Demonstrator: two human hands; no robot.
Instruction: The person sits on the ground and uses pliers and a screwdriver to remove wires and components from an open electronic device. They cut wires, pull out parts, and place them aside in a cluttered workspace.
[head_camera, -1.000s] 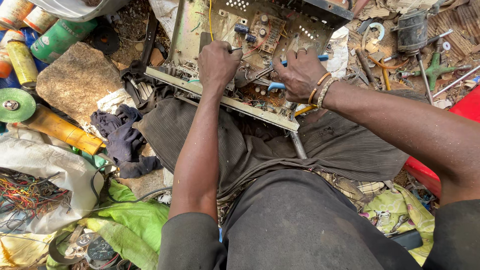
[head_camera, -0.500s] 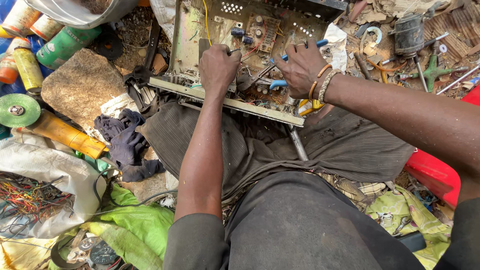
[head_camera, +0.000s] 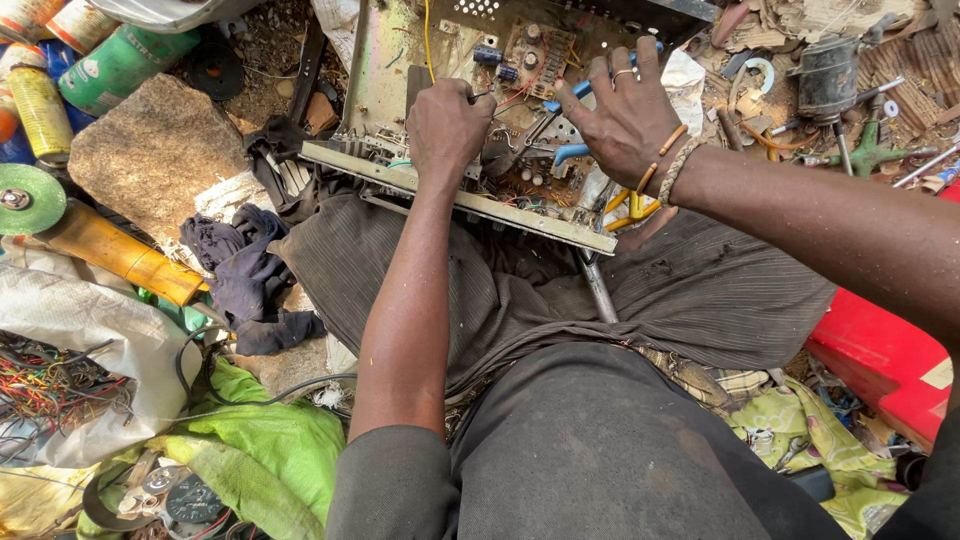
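Head view: open metal chassis (head_camera: 400, 60) with a circuit board (head_camera: 540, 50) sits at 12 o'clock, its front rail resting on the person's lap. Left hand (head_camera: 447, 122) is fisted tight, knuckles up, over the chassis middle; a thin dark tool tip pokes out toward the board, grip clenched on it. Right hand (head_camera: 625, 115) at 1 o'clock, fingers spread and bent, pressing down on blue-handled pliers (head_camera: 575, 152) inside the chassis; not wrapped round them. Bracelets on that wrist. Yellow-handled tool (head_camera: 632, 207) just under the right wrist. Flat stone (head_camera: 155, 150) at 10 o'clock, angle grinder (head_camera: 90, 235) at 9, dark rag (head_camera: 245, 275) beside the lap, green cloth (head_camera: 270, 450) at 7.
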